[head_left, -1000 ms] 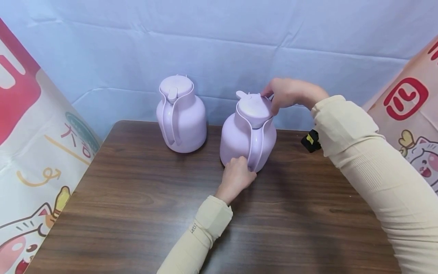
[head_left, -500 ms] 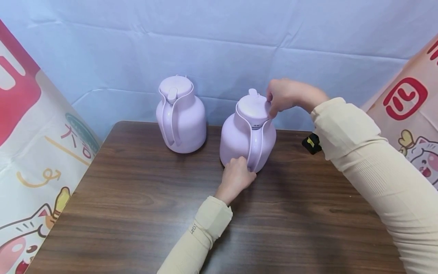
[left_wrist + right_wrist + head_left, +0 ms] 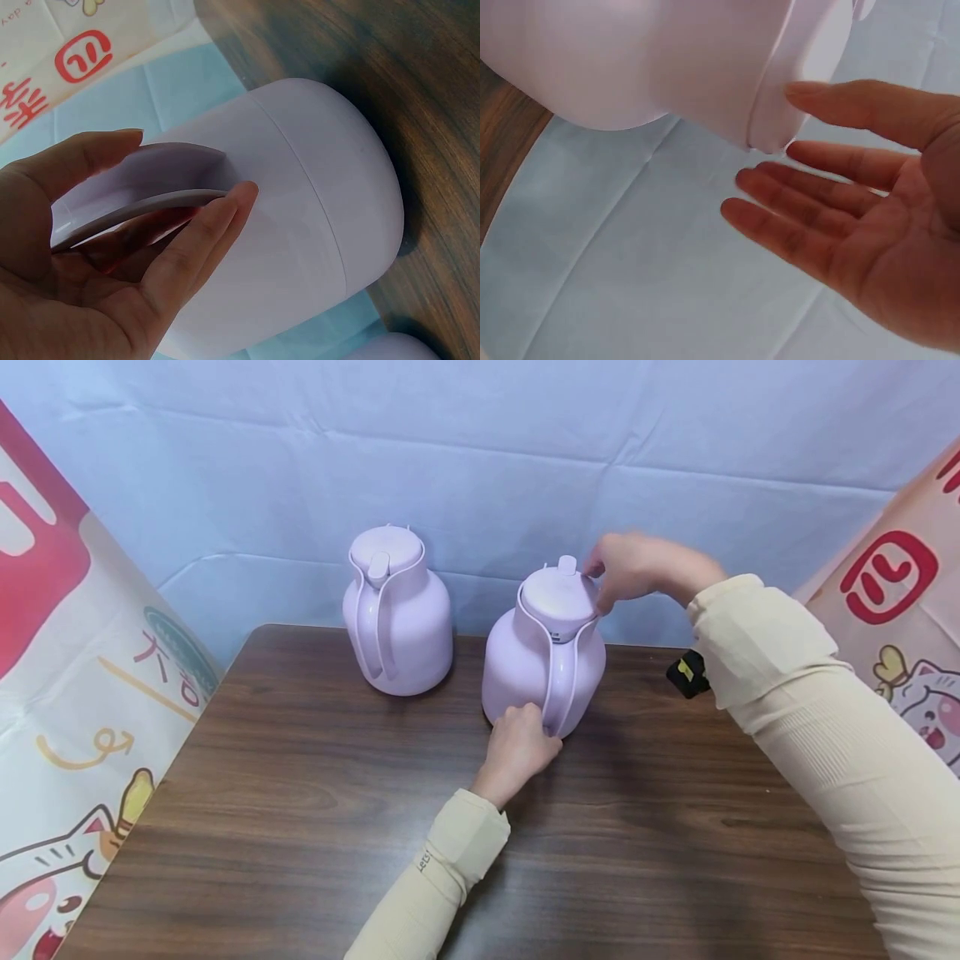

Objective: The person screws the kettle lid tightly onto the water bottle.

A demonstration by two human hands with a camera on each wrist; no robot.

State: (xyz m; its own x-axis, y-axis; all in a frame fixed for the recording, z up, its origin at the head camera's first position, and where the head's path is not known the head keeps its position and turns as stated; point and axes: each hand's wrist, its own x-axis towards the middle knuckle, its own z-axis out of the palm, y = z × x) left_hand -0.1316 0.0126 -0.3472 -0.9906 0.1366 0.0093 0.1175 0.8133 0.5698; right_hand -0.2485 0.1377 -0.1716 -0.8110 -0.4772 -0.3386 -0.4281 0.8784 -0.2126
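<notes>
A lilac vacuum jug (image 3: 513,668) stands upright on the brown wooden table, its handle toward me. My left hand (image 3: 521,745) holds the lower part of the handle (image 3: 562,672); in the left wrist view, thumb and fingers lie on either side of it. At the jug's top, my right hand (image 3: 647,568) pinches the right edge of the round lid (image 3: 557,595) with thumb and index finger. The other fingers (image 3: 791,236) stay extended, off the jug, in the right wrist view. The lid's small lever (image 3: 567,565) points toward the back.
A matching lilac jug (image 3: 412,631) stands to the left, its lid lever over the handle. A small black object with a yellow mark (image 3: 686,674) lies at the table's back right. Behind hangs a pale blue cloth (image 3: 480,460), with printed sheets at both sides.
The lid has turned clockwise as seen from above; its lever has swung from the back left to the back, slightly right. My left hand and the jug body have kept their place.
</notes>
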